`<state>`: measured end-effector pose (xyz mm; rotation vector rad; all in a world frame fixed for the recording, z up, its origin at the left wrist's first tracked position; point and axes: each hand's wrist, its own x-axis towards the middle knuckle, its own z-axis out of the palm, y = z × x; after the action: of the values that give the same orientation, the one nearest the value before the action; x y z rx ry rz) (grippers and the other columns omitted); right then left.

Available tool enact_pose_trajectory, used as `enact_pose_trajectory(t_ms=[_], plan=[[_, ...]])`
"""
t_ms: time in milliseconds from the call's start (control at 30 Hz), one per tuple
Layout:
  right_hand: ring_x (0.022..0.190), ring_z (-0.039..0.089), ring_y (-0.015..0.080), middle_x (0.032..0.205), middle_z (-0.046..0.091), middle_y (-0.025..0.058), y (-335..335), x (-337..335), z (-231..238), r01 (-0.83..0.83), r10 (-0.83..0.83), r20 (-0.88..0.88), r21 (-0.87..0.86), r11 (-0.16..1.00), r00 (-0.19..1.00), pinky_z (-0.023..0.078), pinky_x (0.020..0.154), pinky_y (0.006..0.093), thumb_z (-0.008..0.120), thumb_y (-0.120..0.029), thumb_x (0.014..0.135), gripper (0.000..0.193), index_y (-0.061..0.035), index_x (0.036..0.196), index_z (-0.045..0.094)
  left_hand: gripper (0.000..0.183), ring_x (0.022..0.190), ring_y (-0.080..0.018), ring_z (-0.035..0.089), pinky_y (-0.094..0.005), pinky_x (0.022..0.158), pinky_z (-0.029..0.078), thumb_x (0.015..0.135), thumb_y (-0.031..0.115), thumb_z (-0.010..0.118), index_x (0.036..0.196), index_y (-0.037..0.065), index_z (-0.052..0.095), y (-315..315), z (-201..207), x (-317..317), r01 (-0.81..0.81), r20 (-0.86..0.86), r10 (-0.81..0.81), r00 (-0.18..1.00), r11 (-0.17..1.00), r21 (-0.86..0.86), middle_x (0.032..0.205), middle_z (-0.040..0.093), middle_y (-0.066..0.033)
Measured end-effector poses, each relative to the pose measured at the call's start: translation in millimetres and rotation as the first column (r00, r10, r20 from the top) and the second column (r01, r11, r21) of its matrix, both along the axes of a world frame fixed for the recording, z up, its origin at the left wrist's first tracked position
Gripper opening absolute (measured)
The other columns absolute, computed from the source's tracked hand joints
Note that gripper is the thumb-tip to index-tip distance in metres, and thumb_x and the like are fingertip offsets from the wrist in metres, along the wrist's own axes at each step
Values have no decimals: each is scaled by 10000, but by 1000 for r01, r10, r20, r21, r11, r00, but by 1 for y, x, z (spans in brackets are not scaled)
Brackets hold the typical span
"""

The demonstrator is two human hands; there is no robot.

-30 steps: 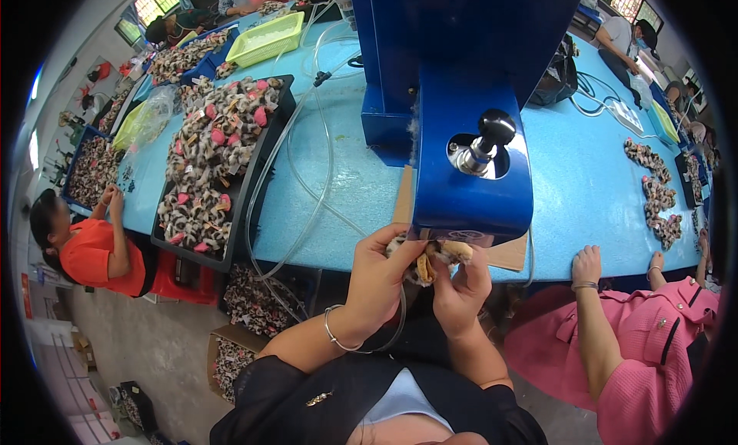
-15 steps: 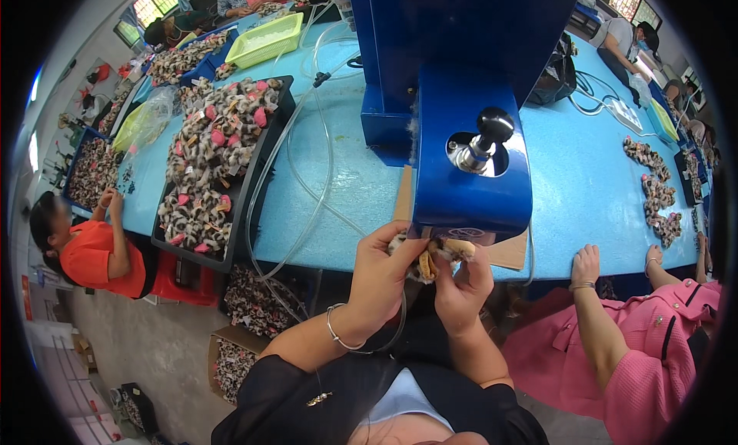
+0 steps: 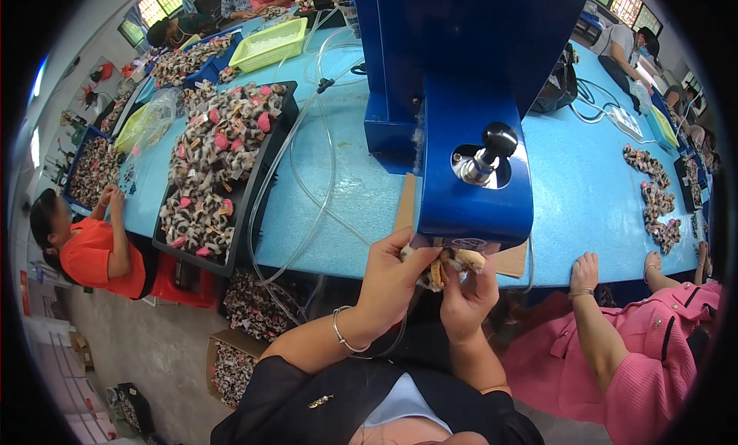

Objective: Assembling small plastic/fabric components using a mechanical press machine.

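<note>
A small furry plush piece (image 3: 463, 261), white and dark with tan patches, is pinched between my two hands just under the front of a blue machine head (image 3: 473, 191). My left hand (image 3: 388, 280) has its thumb and fingers closed on the piece's left side. From the right, my right hand (image 3: 466, 300) grips the same piece near its tan part. The machine's overhang hides the top of the piece and some fingertips. On the machine, a black knob (image 3: 500, 139) sits on a metal stem in a round recess.
To the left, a black tray (image 3: 286, 111) holds a heap of similar furry pieces with pink parts. Clear tubes (image 3: 329, 145) cross the blue table (image 3: 334, 184). A yellow-green basket (image 3: 269, 45) stands farther back. A co-worker in pink (image 3: 592, 345) is close on my right; more furry pieces (image 3: 657, 203) lie beyond.
The view has shifted slightly, so the machine and table sit a little lower. Both hands keep hold of the plush piece under the machine head, with hardly any change in grip.
</note>
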<state>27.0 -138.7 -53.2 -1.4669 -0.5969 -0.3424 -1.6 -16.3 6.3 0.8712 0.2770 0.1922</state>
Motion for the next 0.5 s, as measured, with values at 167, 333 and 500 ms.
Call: enact_pose_trajectory(t_ms=[167,333,500], plan=[[1155,573,179,1277,591,120,0,1,-4,18,-18,10,9,1000,1000,437,1018,317,577,144,917,327,55,1231,568,93,781,-68,632,-221,673,511,915,11,666,995,-36,679,1,-6,2,21,-10,-21,1000,1000,12,897,684,-49],[1167,572,188,1308,574,128,0,3,-6,8,-8,6,-4,1000,1000,438,1024,326,572,156,913,344,65,1244,558,93,768,-63,622,-218,666,503,914,19,673,985,-40,681,4,-4,6,24,-7,-23,1000,998,53,891,681,-49],[1163,575,191,1311,571,128,3,4,-10,11,-12,12,49,999,1000,439,1028,329,570,168,908,355,73,1250,550,109,767,-54,616,-215,658,497,927,50,683,990,-39,689,4,-2,9,13,33,-14,999,999,34,884,681,-35]])
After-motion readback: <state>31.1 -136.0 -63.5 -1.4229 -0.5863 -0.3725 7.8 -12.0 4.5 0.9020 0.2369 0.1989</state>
